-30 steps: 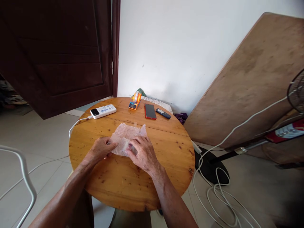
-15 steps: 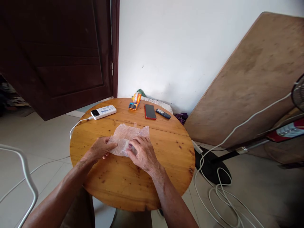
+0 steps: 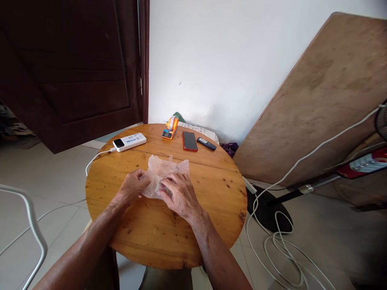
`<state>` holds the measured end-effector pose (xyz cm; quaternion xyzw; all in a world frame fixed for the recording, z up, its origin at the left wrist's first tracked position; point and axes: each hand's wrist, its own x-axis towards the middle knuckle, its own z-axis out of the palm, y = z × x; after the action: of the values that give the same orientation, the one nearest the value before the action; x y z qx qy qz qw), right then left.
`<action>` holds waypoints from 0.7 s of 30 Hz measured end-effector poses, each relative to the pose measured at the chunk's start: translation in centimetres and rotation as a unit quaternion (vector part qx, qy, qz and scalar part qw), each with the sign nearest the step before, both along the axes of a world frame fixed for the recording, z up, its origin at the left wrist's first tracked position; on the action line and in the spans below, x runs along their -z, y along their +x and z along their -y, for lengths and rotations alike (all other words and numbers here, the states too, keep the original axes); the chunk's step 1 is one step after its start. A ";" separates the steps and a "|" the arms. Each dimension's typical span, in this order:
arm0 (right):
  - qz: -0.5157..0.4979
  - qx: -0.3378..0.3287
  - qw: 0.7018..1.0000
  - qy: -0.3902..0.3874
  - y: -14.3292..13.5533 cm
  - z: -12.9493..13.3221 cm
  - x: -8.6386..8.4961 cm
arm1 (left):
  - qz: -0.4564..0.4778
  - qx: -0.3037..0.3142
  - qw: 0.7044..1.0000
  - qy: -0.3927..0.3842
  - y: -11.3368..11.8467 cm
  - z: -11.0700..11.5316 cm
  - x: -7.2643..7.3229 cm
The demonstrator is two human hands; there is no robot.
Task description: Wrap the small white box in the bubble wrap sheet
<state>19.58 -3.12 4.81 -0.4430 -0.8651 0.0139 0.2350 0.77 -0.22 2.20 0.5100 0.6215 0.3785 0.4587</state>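
A crumpled piece of clear bubble wrap (image 3: 166, 166) lies on the round wooden table (image 3: 151, 237). My left hand (image 3: 133, 186) pinches its left edge between thumb and fingers. Over the wrap's right part, my right hand (image 3: 179, 193) is curled, with thumb and fingertips on the plastic. Whatever may be inside the wrap under my right fingers cannot be made out.
Along the table's back are a white power bank (image 3: 130, 142) with a cable, an orange tape dispenser (image 3: 170, 129), a red-edged phone (image 3: 190, 141) and a small dark phone (image 3: 207, 143). A wooden board (image 3: 302, 104) leans at the right.
My left hand has moved slightly inward, and the left flap of the wrap is folded in closer to my right hand. The view has shifted a little.
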 end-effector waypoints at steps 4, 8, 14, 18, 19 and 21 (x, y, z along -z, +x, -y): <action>0.011 0.003 1.000 -0.003 -0.1 0.0 -0.1 | 0.075 0.004 0.997 -0.015 1.1 0.5 -1.1; 0.013 0.003 1.000 -0.002 -0.1 0.0 -0.1 | 0.066 0.012 0.998 0.010 2.0 0.7 -1.5; 0.012 0.004 1.000 0.002 0.0 -0.1 0.2 | 0.005 0.040 0.997 0.061 2.4 0.5 -1.3; -0.007 0.012 1.000 -0.003 -0.1 -0.2 0.3 | -0.015 0.053 0.996 0.077 2.3 0.1 -1.5; -0.015 0.016 1.000 -0.004 -0.1 -0.2 0.3 | -0.023 0.057 0.995 0.079 2.3 0.1 -1.6; -0.030 0.020 0.999 -0.006 -0.2 -0.2 0.3 | -0.052 0.064 0.993 0.089 2.4 0.2 -2.0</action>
<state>19.43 -2.95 4.49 -0.4611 -0.8483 0.0274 0.2589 3.19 -0.40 4.21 0.6063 0.5747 0.3752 0.4017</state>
